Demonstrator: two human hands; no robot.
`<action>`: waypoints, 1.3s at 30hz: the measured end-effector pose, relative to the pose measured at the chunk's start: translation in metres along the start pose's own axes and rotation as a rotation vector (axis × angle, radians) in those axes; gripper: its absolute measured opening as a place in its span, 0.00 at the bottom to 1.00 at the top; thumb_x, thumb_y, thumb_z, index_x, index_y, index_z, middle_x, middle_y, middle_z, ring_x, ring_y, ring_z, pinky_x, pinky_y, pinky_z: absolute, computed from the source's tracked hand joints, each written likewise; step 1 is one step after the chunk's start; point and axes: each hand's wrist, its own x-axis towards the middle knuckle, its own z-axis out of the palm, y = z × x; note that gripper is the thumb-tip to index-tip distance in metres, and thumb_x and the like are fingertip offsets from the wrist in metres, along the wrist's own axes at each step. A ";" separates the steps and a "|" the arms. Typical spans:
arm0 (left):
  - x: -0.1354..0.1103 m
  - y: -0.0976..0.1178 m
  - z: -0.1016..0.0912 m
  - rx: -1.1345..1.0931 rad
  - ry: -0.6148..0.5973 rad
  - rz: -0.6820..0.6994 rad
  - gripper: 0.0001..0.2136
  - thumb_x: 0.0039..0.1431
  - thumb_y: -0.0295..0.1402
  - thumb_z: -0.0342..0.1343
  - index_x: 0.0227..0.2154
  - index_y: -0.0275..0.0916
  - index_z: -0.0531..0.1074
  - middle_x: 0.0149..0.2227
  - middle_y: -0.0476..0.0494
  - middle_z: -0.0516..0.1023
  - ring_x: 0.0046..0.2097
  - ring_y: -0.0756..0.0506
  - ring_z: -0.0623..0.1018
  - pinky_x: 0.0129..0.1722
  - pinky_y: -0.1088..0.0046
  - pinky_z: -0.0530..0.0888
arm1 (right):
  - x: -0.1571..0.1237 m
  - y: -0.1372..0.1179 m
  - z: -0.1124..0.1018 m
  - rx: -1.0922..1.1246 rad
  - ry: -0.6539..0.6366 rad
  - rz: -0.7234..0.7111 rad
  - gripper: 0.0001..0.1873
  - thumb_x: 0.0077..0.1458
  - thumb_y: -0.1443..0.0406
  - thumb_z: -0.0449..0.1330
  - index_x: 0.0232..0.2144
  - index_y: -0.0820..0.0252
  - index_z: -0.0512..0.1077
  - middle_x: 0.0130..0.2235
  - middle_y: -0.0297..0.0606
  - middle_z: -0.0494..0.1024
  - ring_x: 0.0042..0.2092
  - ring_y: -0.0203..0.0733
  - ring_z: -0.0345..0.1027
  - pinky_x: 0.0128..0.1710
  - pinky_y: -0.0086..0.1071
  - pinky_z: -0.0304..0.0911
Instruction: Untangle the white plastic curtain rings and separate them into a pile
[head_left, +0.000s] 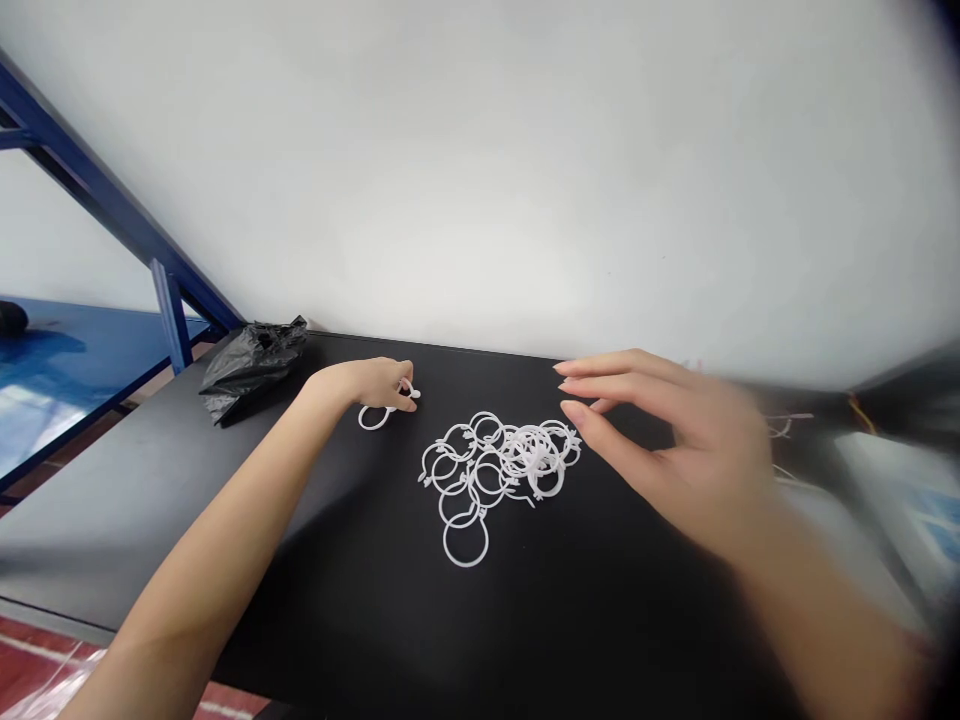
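A loose pile of thin white plastic rings (pixel 531 452), each with a small notched tab, lies on the black tabletop (pixel 420 620). Some rings overlap in a dense clump at the pile's right; others spread left and toward me. My left hand (pixel 375 382) is beyond the pile's left side, low over the table, with its fingers curled around a white ring (pixel 407 389). Another white ring (pixel 373 418) shows just below that hand; whether it is gripped too is hidden. My right hand (pixel 675 420) hovers at the pile's right, fingers stretched and apart, holding nothing.
A crumpled black plastic bag (pixel 255 365) sits at the table's back left. Behind the table rises a white wall (pixel 480 200). A blue metal frame (pixel 112 190) slants at the left, beside a blue surface (pixel 67 345). Blurred white packaging (pixel 900 500) is at the right.
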 end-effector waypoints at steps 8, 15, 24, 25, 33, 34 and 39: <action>-0.002 -0.002 0.000 0.014 -0.022 0.047 0.25 0.41 0.45 0.61 0.44 0.41 0.71 0.48 0.40 0.76 0.42 0.39 0.78 0.33 0.72 0.70 | -0.003 0.005 0.007 0.050 -0.119 0.009 0.05 0.60 0.67 0.60 0.34 0.56 0.77 0.41 0.37 0.82 0.38 0.40 0.77 0.37 0.33 0.75; -0.012 0.002 -0.005 0.032 0.053 0.022 0.24 0.50 0.49 0.54 0.47 0.41 0.73 0.48 0.38 0.77 0.43 0.37 0.78 0.39 0.66 0.71 | -0.003 0.010 0.005 0.077 -0.183 0.023 0.05 0.60 0.69 0.59 0.36 0.57 0.76 0.39 0.35 0.82 0.33 0.35 0.74 0.35 0.29 0.73; -0.025 0.052 0.012 -0.011 0.040 0.361 0.19 0.56 0.45 0.56 0.48 0.41 0.70 0.41 0.43 0.79 0.40 0.43 0.78 0.39 0.70 0.72 | -0.003 0.010 0.004 0.073 -0.199 0.039 0.05 0.60 0.70 0.59 0.36 0.57 0.75 0.37 0.34 0.81 0.32 0.34 0.73 0.35 0.29 0.71; -0.022 0.057 0.016 -0.008 0.050 0.384 0.17 0.57 0.43 0.55 0.47 0.40 0.71 0.41 0.42 0.79 0.41 0.43 0.78 0.39 0.71 0.72 | -0.003 0.010 0.004 0.071 -0.199 0.037 0.05 0.60 0.70 0.59 0.36 0.57 0.75 0.37 0.34 0.81 0.32 0.34 0.73 0.35 0.29 0.71; -0.022 0.068 0.020 0.009 0.164 0.422 0.06 0.57 0.24 0.51 0.29 0.37 0.71 0.32 0.45 0.78 0.32 0.47 0.76 0.31 0.74 0.68 | -0.002 0.010 0.004 0.064 -0.186 0.035 0.05 0.59 0.70 0.60 0.36 0.58 0.75 0.37 0.34 0.81 0.32 0.35 0.73 0.36 0.30 0.71; -0.026 0.068 0.017 -0.032 0.180 0.446 0.05 0.57 0.25 0.51 0.28 0.37 0.71 0.31 0.46 0.78 0.31 0.48 0.76 0.30 0.75 0.68 | -0.002 0.010 0.003 0.062 -0.187 0.039 0.05 0.59 0.70 0.60 0.36 0.58 0.76 0.37 0.34 0.81 0.32 0.34 0.73 0.36 0.30 0.71; -0.046 0.068 0.003 -0.409 0.197 0.665 0.07 0.59 0.35 0.57 0.30 0.36 0.72 0.28 0.48 0.77 0.30 0.50 0.76 0.30 0.76 0.71 | -0.002 0.011 0.002 0.076 -0.250 0.091 0.04 0.60 0.67 0.60 0.37 0.57 0.76 0.37 0.34 0.81 0.32 0.34 0.73 0.34 0.29 0.70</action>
